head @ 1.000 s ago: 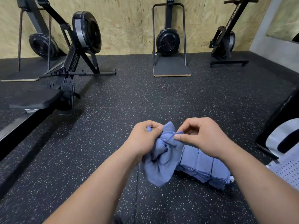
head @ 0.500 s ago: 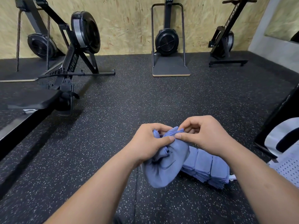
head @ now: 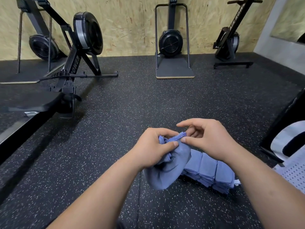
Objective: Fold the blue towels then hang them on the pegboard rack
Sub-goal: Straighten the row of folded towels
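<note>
The towel (head: 166, 172) was gripped bunched by the left hand (head: 153, 149) and hung toward lower centre. The right hand (head: 209, 141) was held just right of it, thumb on the top edge, pinch unclear tbh.

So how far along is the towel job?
Done: a pile of folded blue towels lies on the floor by the right forearm. In hand: one loose towel, bunched and unfolded, gripped by the left hand while the right hand pinches its top edge. Left: fold that one, then hang them; the visible corner of the white pegboard carries no towels.
</note>
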{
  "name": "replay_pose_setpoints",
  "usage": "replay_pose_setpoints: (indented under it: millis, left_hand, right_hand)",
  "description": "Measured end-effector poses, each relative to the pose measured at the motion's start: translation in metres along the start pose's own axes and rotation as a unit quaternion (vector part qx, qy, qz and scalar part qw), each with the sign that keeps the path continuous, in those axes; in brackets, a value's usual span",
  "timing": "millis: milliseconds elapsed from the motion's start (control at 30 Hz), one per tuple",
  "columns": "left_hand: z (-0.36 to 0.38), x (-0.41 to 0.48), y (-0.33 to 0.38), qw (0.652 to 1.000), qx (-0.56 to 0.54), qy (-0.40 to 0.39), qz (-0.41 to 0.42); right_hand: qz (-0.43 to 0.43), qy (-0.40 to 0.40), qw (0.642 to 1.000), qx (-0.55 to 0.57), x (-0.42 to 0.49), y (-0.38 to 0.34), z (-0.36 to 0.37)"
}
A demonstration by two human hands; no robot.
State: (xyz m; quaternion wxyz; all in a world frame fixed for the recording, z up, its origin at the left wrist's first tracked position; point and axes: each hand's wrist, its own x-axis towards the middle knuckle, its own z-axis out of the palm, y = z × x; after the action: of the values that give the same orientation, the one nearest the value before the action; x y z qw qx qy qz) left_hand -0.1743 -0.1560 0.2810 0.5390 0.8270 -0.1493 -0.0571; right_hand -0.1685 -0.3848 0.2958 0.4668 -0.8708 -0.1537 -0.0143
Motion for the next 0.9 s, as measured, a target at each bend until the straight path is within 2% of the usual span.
replay_pose_setpoints:
  millis: [100, 167, 267, 367, 467, 533, 600, 667, 800, 867, 900]
  left_hand:
    - [-0.003, -0.002, 0.002, 1.0, 0.005, -0.018, 0.004]
    - [-0.004, -0.001, 0.001, 1.0, 0.027, 0.001, 0.017]
    - [-0.011, 0.008, -0.006, 0.986, 0.043, 0.16, 0.007]
    - [-0.029, 0.015, -0.013, 0.952, 0.01, 0.301, -0.046]
    - [-0.049, 0.015, -0.016, 0.925, -0.007, 0.376, -0.055]
    - [-0.057, 0.013, -0.013, 0.919, -0.023, 0.392, -0.037]
    - [-0.059, 0.01, -0.01, 0.929, -0.027, 0.369, -0.016]
    - [-0.06, 0.008, -0.008, 0.95, -0.019, 0.311, 0.013]
    - [-0.066, 0.004, -0.016, 0.991, 0.0, 0.124, 0.043]
    - [-0.068, 0.002, -0.024, 0.996, 0.069, 0.042, 0.025]
    - [-0.068, 0.002, -0.028, 0.991, 0.131, 0.031, 0.02]
  right_hand:
    - [-0.024, -0.004, 0.999, -0.048, -0.002, 0.0, 0.0]
    - [-0.012, 0.005, 0.999, -0.042, -0.002, 0.0, -0.001]
    - [0.029, 0.055, 0.998, -0.01, -0.001, 0.0, -0.006]
    - [0.046, 0.15, 0.987, -0.032, 0.002, 0.01, -0.018]
    - [0.082, 0.227, 0.969, -0.045, 0.003, 0.025, -0.033]
    - [0.107, 0.255, 0.96, -0.051, 0.003, 0.032, -0.039]
    - [0.125, 0.274, 0.952, -0.059, 0.002, 0.036, -0.042]
    - [0.136, 0.297, 0.943, -0.069, 0.001, 0.038, -0.043]
    - [0.162, 0.348, 0.92, -0.076, -0.003, 0.04, -0.048]
    - [0.168, 0.362, 0.913, -0.079, -0.005, 0.042, -0.05]
    - [0.167, 0.362, 0.913, -0.085, -0.006, 0.043, -0.05]
